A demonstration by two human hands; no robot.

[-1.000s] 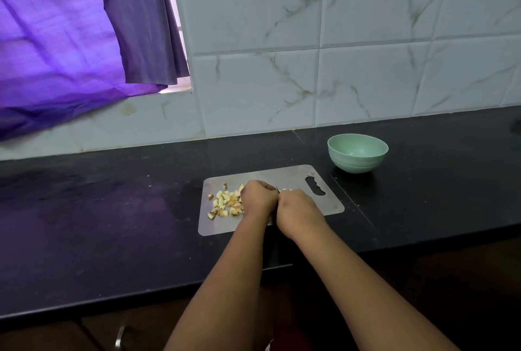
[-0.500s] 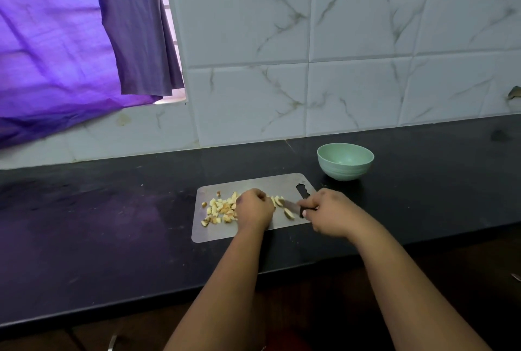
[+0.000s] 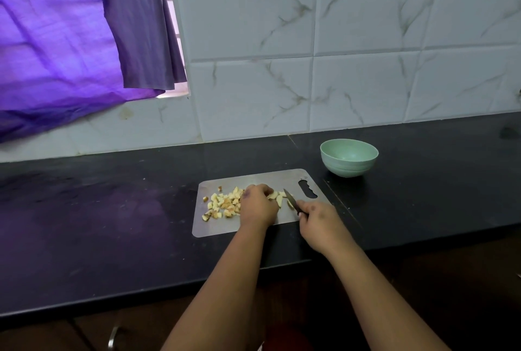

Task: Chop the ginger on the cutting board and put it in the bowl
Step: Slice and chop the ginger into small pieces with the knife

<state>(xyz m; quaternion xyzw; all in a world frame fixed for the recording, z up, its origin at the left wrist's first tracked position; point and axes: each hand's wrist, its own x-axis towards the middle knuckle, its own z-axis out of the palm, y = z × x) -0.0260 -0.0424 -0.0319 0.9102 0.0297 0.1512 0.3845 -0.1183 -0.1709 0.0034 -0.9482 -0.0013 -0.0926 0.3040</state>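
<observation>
Head view: flat grey metal cutting board (image 3: 225,228) with a handle slot at its right end lies on the black stone countertop (image 3: 112,223); pale green round bowl (image 3: 349,157) stands on the counter just beyond the board's right far corner, apart from it; no ginger visible inside it.

A loose heap of pale yellow, brown-edged ginger pieces (image 3: 222,205) sits on the left-centre of the board; a few larger ginger slices (image 3: 279,197) lie right of centre.

The left hand (image 3: 258,206) rests on the board between heap and slices, knuckles up, fingers curled down against the slices; cannot tell whether it pinches one.

The right hand (image 3: 320,222) grips the handle of a small dark-bladed knife (image 3: 290,199); the blade points away and left, tip among the slices.

White marble-veined tiled wall (image 3: 366,82) behind; purple cloth curtain (image 3: 56,40) hangs upper left.
</observation>
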